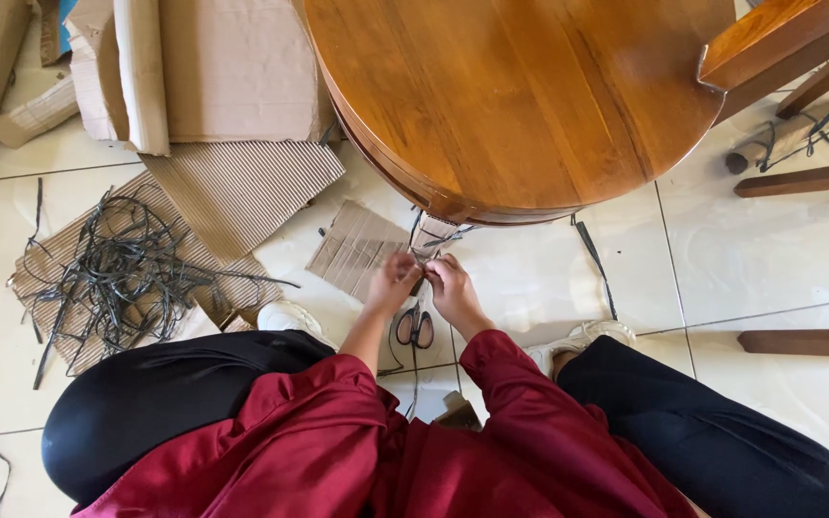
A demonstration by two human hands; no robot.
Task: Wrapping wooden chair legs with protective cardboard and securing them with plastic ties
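Hands meet close together low in front of the seated person, just under the edge of the round wooden table (pixel 520 96). The left hand (pixel 391 283) and the right hand (pixel 451 286) both have the fingers pinched narrow on a small cardboard piece (pixel 431 233) with a dark strip across it; this piece stands between the two hands and the table edge, and it touches the fingertips of both. How tight the pinch is I cannot tell, because the fingers are small in the view. Directly below the hands, on the pale tiled floor (pixel 760 249), lie scissors (pixel 415 326) with dark handles, near the wrists but apart from them. To the left of the hands a flat piece of corrugated cardboard (pixel 352 251) lies on the tiles, and further left a tangled heap of thin dark strips (pixel 117 278) rests on another cardboard sheet. Larger cardboard sheets (pixel 232 77) are stacked beside the table at the upper left. One loose dark strip (pixel 595 264) lies on the floor to the right of the hands. The person wears dark red sleeves (pixel 338 412) and dark trousers.
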